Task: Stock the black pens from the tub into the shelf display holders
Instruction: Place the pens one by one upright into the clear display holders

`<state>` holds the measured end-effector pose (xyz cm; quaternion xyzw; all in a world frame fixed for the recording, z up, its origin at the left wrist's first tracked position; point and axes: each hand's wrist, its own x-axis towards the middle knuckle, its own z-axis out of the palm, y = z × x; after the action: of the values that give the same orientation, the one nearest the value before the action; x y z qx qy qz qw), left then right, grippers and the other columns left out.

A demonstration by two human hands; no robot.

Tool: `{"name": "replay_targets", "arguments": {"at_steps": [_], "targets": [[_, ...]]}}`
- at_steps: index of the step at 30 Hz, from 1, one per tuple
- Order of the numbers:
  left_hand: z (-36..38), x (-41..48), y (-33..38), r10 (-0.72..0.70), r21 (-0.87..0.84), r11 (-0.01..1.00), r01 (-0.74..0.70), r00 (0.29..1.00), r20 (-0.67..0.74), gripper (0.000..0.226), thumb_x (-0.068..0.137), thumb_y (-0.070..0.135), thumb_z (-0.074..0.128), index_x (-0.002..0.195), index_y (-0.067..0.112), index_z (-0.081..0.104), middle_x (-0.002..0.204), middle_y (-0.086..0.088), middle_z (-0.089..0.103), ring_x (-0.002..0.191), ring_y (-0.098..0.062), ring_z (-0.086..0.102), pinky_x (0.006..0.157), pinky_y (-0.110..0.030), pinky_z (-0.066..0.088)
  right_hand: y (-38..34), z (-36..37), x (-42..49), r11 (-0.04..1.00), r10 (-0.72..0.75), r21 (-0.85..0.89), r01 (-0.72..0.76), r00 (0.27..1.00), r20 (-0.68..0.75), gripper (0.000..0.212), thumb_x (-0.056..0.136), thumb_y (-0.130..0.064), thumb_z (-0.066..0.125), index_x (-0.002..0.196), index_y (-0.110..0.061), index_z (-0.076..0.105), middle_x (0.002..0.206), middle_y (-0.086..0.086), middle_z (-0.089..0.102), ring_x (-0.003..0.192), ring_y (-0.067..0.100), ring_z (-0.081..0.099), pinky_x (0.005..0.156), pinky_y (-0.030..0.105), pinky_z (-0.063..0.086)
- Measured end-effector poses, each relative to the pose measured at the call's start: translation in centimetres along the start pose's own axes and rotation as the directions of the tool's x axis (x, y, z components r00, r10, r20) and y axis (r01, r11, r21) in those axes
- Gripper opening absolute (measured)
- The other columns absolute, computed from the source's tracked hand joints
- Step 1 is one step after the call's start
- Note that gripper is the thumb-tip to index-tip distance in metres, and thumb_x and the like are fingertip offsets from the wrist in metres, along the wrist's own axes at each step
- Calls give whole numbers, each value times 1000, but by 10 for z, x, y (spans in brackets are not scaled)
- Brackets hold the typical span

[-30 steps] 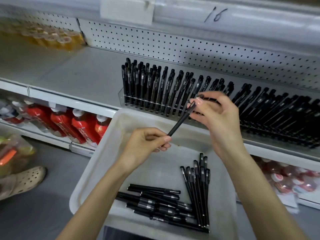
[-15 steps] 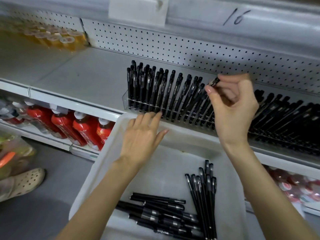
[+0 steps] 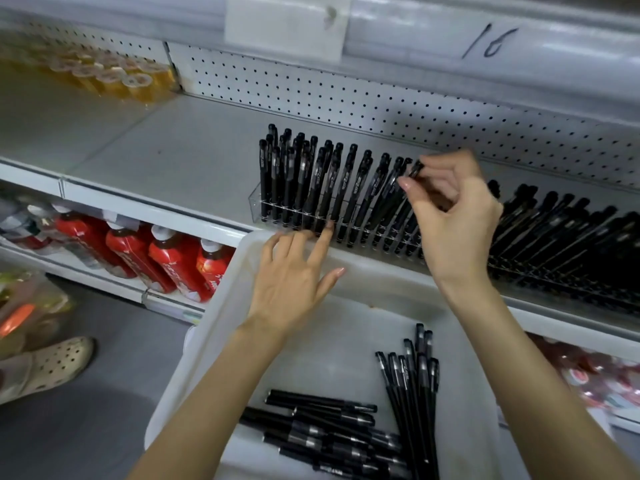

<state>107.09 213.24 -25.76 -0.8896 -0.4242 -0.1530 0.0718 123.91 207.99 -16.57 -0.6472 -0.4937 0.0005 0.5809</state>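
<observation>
Black pens lie loose on the floor of a white tub, below both wrists, in 2 groups: 1 heap lies crosswise beside the left forearm, and 1 bundle lies between the 2 forearms, lengthwise toward the shelf. Racked pens stand tilted in a clear display holder on the shelf, just beyond the left fingertips and to the left of the right hand.

Right hand: raised over the holder's right end, thumb and curled fingers pinching the top end of a single pen. The lower part of this pen is lost among the racked pens, so whether it sits in a slot cannot be told.

Left hand: palm down, fingers straight and spread, holding nothing. Its index fingertip meets the holder's front edge, and the other fingers lie over the tub's far rim.

A second row of pens fills the shelf to the right of the right hand. Behind both hands runs a white pegboard. Above it a rail bears a handwritten "16" and a white card.

Left of the left hand are red bottles below the shelf, orange cups at the shelf's far end, and a beige perforated shoe on the floor.
</observation>
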Motion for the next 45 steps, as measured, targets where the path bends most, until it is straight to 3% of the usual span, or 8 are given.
{"name": "replay_targets", "arguments": {"at_steps": [8, 15, 21, 28, 32, 38, 42, 45], "targets": [[1, 3, 1, -27, -2, 1000, 27, 999, 32, 72, 97, 57, 6, 138, 13, 47, 106, -10, 59, 98, -28, 55, 89, -41, 39, 3, 3, -1, 990, 16, -144, -7, 998, 63, 21, 83, -16, 70, 102, -8, 64, 94, -8, 61, 85, -1, 56, 75, -4, 36], [0, 2, 2, -41, -46, 998, 43, 998, 36, 70, 96, 58, 12, 142, 14, 42, 105, -7, 57, 100, -26, 52, 93, -40, 34, -1, 3, 7, 986, 39, -166, -25, 996, 81, 17, 82, -14, 71, 96, -10, 63, 85, -11, 58, 77, -14, 51, 73, 0, 38], [0, 2, 1, -37, -55, 998, 40, 997, 63, 74, 96, 59, 5, 141, 14, 42, 105, -8, 58, 100, -26, 51, 94, -41, 35, -8, 3, 13, 976, 56, -216, -22, 987, 151, 16, 83, -13, 70, 97, -11, 62, 87, -7, 59, 84, 9, 56, 75, -2, 33], [-1, 1, 1, -31, -68, 997, 36, 997, 64, 74, 96, 59, 6, 140, 14, 43, 104, -8, 57, 100, -27, 51, 94, -40, 33, -3, 7, 11, 952, 45, -306, 29, 972, 231, 19, 82, -12, 71, 99, -9, 63, 92, 2, 64, 83, 10, 56, 72, 9, 40], [-3, 1, 1, -31, -78, 996, 37, 997, 69, 74, 96, 60, 6, 142, 14, 40, 104, -7, 57, 99, -26, 51, 94, -39, 32, -6, 5, 6, 940, 19, -336, 60, 974, 227, 27, 83, -15, 70, 109, -11, 65, 97, 2, 64, 84, 6, 55, 70, 1, 37], [-14, -2, -2, 13, -176, 984, 14, 988, 153, 80, 90, 65, 6, 145, 15, 34, 133, -10, 49, 126, -26, 40, 110, -41, 20, -14, -18, -11, 968, 28, -252, 17, 985, 171, 25, 83, -18, 70, 108, -15, 66, 88, -4, 61, 76, 1, 55, 74, 5, 42], [-26, -14, -12, 4, -217, 976, 34, 985, 170, 80, 86, 65, 5, 147, 19, 29, 151, -5, 32, 143, -18, 18, 117, -44, 1, 4, -38, -58, 974, 181, -185, -134, 947, 264, 11, 81, -19, 73, 90, -21, 67, 76, -14, 62, 69, -3, 57, 66, 7, 43], [-32, -32, -27, -46, -123, 990, 67, 986, 160, 78, 88, 66, 7, 148, 20, 27, 154, -7, 27, 144, -20, 14, 115, -50, -1, 29, -46, -105, 899, 427, -296, -323, 798, 426, 12, 81, -23, 72, 91, -24, 65, 82, -9, 66, 76, 4, 61, 67, 9, 44]]}}
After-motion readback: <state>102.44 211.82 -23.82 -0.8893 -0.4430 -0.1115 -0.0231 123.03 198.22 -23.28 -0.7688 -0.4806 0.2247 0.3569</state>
